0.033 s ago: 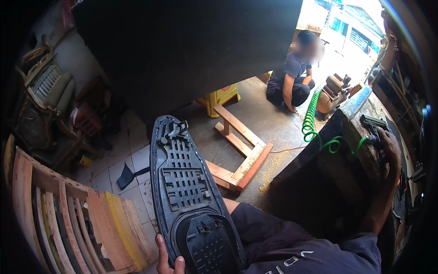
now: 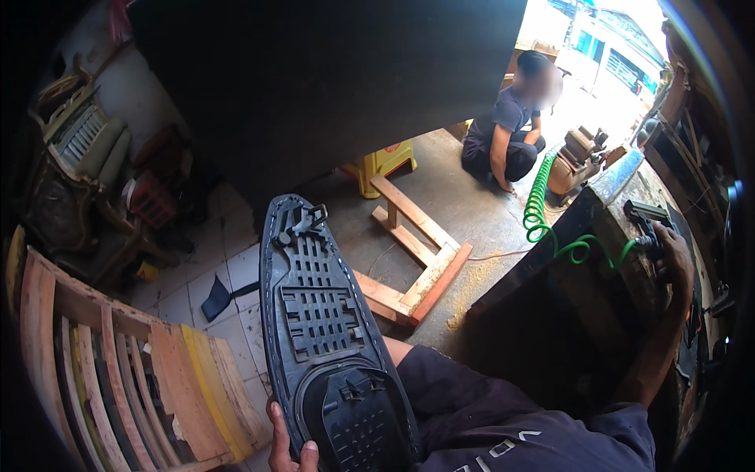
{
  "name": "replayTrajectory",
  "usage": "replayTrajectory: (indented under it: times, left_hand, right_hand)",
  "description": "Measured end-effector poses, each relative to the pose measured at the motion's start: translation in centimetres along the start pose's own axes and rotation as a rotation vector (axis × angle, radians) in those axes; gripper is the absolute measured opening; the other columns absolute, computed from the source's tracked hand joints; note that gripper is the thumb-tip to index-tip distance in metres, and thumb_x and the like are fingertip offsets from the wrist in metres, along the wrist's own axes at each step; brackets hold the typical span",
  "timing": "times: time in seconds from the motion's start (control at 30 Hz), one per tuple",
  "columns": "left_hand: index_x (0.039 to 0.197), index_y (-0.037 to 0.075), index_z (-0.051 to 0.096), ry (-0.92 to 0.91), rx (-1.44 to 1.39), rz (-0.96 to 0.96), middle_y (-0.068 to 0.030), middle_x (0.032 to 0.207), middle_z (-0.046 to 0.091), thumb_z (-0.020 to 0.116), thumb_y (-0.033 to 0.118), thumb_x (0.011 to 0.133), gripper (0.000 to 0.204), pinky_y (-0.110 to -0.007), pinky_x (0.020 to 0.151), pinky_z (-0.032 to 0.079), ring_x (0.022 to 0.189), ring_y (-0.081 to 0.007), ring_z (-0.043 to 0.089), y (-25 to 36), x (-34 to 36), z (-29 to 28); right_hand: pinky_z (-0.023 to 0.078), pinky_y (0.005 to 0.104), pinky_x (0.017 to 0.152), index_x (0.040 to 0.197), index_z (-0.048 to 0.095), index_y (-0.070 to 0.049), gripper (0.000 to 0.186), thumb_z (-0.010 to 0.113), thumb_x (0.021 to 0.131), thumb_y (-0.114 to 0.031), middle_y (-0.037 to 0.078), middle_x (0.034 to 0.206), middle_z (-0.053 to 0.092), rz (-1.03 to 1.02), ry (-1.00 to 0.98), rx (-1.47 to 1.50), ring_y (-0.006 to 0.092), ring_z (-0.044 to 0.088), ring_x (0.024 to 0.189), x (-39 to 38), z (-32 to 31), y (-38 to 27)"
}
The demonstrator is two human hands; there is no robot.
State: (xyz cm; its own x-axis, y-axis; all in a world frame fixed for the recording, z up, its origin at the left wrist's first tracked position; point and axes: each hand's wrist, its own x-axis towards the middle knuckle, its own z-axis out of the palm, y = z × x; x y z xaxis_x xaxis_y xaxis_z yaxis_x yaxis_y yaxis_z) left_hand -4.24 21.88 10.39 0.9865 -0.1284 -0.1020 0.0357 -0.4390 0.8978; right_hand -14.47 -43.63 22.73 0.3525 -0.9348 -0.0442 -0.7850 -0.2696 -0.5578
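Observation:
A long black motorcycle seat [image 2: 321,322] stands tilted against my lap, its ribbed plastic underside toward me and a line of staples along its rim. My left hand [image 2: 293,447] grips its lower left edge, with the thumb on the plastic and the other fingers partly hidden. Out to the right, my right hand [image 2: 675,259] is wrapped round the handle of a black air staple gun [image 2: 650,212] at the workbench top. A green coiled air hose [image 2: 536,208] joins the gun's handle end and runs back toward an air compressor [image 2: 570,167].
A wooden frame [image 2: 432,287] lies on the floor ahead, near a yellow stool [image 2: 385,167]. Another person [image 2: 507,130] squats beyond it. Slatted wood [image 2: 118,370] fills the lower left. A large dark panel [image 2: 330,86] hangs overhead. The workbench [image 2: 617,185] stands at right.

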Motion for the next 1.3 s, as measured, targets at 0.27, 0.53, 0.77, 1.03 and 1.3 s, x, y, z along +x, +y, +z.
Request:
replayTrajectory:
  times: [0.27,0.53,0.77,1.03,1.3]
  left_hand:
    - [0.164,-0.001,0.034,0.000,-0.034,-0.056,-0.0223,0.168,0.038,0.054,-0.003,0.094,0.073,-0.036,0.127,0.022,0.157,-0.0316,0.034,2.1,1.4,0.0]
    - [0.161,-0.004,0.038,0.122,0.073,-0.014,-0.0231,0.164,0.044,0.055,0.002,0.096,0.068,-0.038,0.125,0.028,0.152,-0.0327,0.041,1.4,1.1,1.5]
    - [0.158,-0.003,0.042,0.154,0.190,-0.097,-0.0240,0.162,0.045,0.056,0.005,0.098,0.063,-0.039,0.124,0.031,0.151,-0.0355,0.043,2.4,0.9,2.2]
    - [0.159,-0.002,0.043,0.135,0.247,-0.213,-0.0239,0.160,0.049,0.057,0.011,0.102,0.060,-0.041,0.122,0.035,0.148,-0.0394,0.047,4.1,0.5,2.6]
    - [0.156,-0.003,0.047,0.114,0.257,-0.167,-0.0259,0.156,0.052,0.059,0.013,0.103,0.057,-0.043,0.120,0.038,0.145,-0.0418,0.050,3.3,0.6,1.9]
  right_hand:
    - [0.046,0.0221,0.063,0.121,0.063,-0.006,0.027,0.072,0.102,-0.023,0.000,0.088,0.062,-0.349,0.346,0.664,0.0067,0.056,0.072,3.8,5.3,-1.8]
    - [0.053,0.0265,0.065,0.118,0.056,0.005,0.032,0.068,0.100,-0.018,0.012,0.086,0.070,-0.712,0.026,0.961,0.0164,0.068,0.074,2.2,14.9,-12.6]
    - [0.058,0.0353,0.064,0.117,0.073,-0.002,0.038,0.071,0.081,-0.013,0.010,0.081,0.074,-1.011,-0.996,0.395,0.0208,0.071,0.065,-10.0,32.1,-16.6]
    - [0.062,0.0492,0.076,0.126,0.070,-0.002,0.062,0.079,0.068,-0.021,0.027,0.085,0.074,-1.319,-1.146,-0.169,0.0438,0.074,0.078,-14.7,37.8,-12.2]
    - [0.061,0.0511,0.083,0.127,0.070,-0.003,0.063,0.081,0.069,-0.027,0.026,0.091,0.075,-1.348,-1.156,-0.200,0.0456,0.074,0.084,-16.0,38.5,-13.4]
